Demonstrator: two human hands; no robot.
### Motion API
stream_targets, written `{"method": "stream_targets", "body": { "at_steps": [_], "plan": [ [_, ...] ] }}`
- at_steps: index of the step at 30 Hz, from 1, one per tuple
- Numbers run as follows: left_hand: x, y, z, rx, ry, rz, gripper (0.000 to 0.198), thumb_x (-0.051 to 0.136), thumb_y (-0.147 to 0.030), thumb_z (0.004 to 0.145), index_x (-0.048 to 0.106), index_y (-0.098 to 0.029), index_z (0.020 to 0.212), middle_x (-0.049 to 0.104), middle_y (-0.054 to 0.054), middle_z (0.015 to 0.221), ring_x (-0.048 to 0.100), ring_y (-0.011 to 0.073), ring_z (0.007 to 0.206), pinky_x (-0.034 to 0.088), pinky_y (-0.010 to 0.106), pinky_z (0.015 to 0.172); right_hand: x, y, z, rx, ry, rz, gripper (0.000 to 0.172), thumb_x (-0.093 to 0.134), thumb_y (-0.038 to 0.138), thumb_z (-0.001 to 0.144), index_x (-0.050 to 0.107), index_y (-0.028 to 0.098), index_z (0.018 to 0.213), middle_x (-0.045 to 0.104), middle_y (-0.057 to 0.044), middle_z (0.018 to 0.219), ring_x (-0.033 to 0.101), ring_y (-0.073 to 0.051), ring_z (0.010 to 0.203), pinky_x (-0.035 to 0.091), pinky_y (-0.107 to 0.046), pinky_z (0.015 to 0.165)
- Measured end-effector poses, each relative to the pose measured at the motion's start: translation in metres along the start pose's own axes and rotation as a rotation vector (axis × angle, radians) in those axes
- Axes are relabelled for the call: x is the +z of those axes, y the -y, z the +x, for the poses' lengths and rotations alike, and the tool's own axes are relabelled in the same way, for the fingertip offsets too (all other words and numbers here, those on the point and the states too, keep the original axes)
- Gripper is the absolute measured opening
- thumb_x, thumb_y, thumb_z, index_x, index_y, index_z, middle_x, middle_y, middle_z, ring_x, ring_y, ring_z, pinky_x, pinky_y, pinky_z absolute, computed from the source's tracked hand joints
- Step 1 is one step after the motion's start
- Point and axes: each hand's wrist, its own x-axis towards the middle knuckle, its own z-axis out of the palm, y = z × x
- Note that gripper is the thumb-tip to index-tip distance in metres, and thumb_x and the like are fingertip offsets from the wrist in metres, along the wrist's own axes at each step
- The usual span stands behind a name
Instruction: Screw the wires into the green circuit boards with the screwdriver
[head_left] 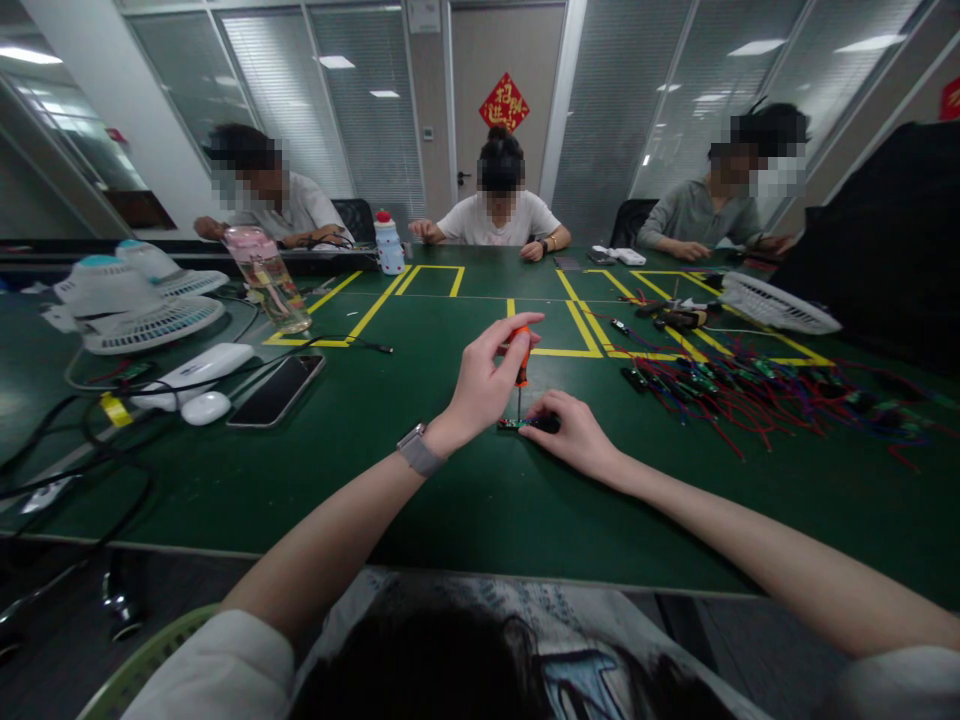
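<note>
My left hand [484, 380] is closed around the orange handle of a small screwdriver [521, 365], held upright with its tip pointing down onto a small circuit board [514, 424] on the green table [465, 500]. My right hand [574, 430] rests on the table just right of the board, fingers pinched on its dark end to hold it in place. A grey watch sits on my left wrist.
A pile of red and blue wired parts [720, 385] lies to the right. A phone [276, 390], a mouse [205, 407], small fans [142, 305] and a drink bottle [271, 280] stand at the left. Three people sit along the far side.
</note>
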Motion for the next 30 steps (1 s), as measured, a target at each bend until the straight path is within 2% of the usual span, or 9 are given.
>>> {"method": "stream_targets", "body": {
  "at_steps": [6,10,14,17,20,24,28,30],
  "plan": [
    [0.0015,0.0037,-0.0004,-0.011,0.022,-0.021,0.025,0.049,-0.029,0.094,0.063,-0.022,0.113,0.064,0.004,0.094,0.063,0.011,0.079,0.051,0.022,0.07,0.0009,-0.001,0.0,-0.011,0.009,0.018,0.014,0.072,0.022,0.076,0.059,0.018,0.077,0.061,-0.003,0.079,0.057,-0.018,0.074,0.045,-0.031,0.067],
    [0.002,0.0013,-0.002,0.025,0.024,0.058,0.021,0.056,-0.03,0.09,0.066,-0.023,0.107,0.06,0.003,0.093,0.06,0.0117,0.08,0.051,0.023,0.07,0.0008,-0.0008,0.0,-0.024,0.01,0.04,0.013,0.072,0.02,0.076,0.059,0.018,0.077,0.061,-0.002,0.078,0.057,-0.018,0.073,0.046,-0.03,0.067],
    [0.001,-0.0019,-0.0017,0.075,0.027,0.083,0.027,0.045,-0.025,0.095,0.062,-0.025,0.117,0.06,0.005,0.105,0.06,0.0135,0.095,0.05,0.027,0.084,-0.0002,-0.0004,-0.0001,-0.038,0.005,0.038,0.011,0.071,0.02,0.076,0.06,0.018,0.077,0.061,-0.003,0.078,0.057,-0.018,0.073,0.046,-0.031,0.068],
    [0.0011,-0.0022,-0.0009,0.08,0.037,0.026,0.031,0.04,-0.022,0.097,0.059,-0.023,0.121,0.061,0.006,0.11,0.061,0.0128,0.094,0.051,0.026,0.083,-0.0009,-0.0003,-0.0002,-0.056,0.003,0.032,0.008,0.07,0.021,0.077,0.065,0.018,0.083,0.062,-0.004,0.08,0.058,-0.019,0.075,0.047,-0.032,0.069],
    [0.0017,-0.0008,-0.0005,0.065,0.021,0.039,0.027,0.049,-0.024,0.093,0.061,-0.023,0.117,0.06,0.005,0.101,0.06,0.0124,0.086,0.052,0.024,0.075,-0.0014,-0.0002,-0.0004,-0.081,0.023,0.037,0.008,0.068,0.021,0.079,0.068,0.018,0.087,0.063,-0.005,0.084,0.06,-0.02,0.08,0.048,-0.033,0.074],
    [0.0008,-0.0001,-0.0009,0.061,-0.026,0.116,0.02,0.06,-0.029,0.087,0.067,-0.022,0.105,0.056,0.004,0.095,0.057,0.0128,0.083,0.052,0.025,0.073,-0.0016,-0.0008,-0.0004,-0.096,0.041,0.041,0.007,0.066,0.02,0.082,0.07,0.019,0.087,0.064,-0.005,0.085,0.061,-0.02,0.082,0.048,-0.035,0.077],
    [0.001,-0.0008,-0.0012,0.034,0.016,0.052,0.028,0.044,-0.025,0.095,0.061,-0.024,0.118,0.059,0.006,0.109,0.06,0.0134,0.093,0.052,0.026,0.08,-0.0015,-0.0013,-0.0003,-0.094,0.039,0.037,0.008,0.066,0.02,0.081,0.071,0.019,0.087,0.065,-0.006,0.086,0.06,-0.02,0.081,0.049,-0.035,0.076],
    [0.0024,-0.0001,-0.0011,-0.002,0.047,-0.041,0.032,0.041,-0.023,0.096,0.056,-0.023,0.125,0.06,0.007,0.115,0.063,0.0125,0.092,0.053,0.025,0.078,-0.0016,-0.001,-0.0004,-0.098,0.043,0.035,0.008,0.066,0.02,0.081,0.071,0.018,0.088,0.065,-0.006,0.085,0.06,-0.02,0.081,0.049,-0.035,0.076]
  ]
}}
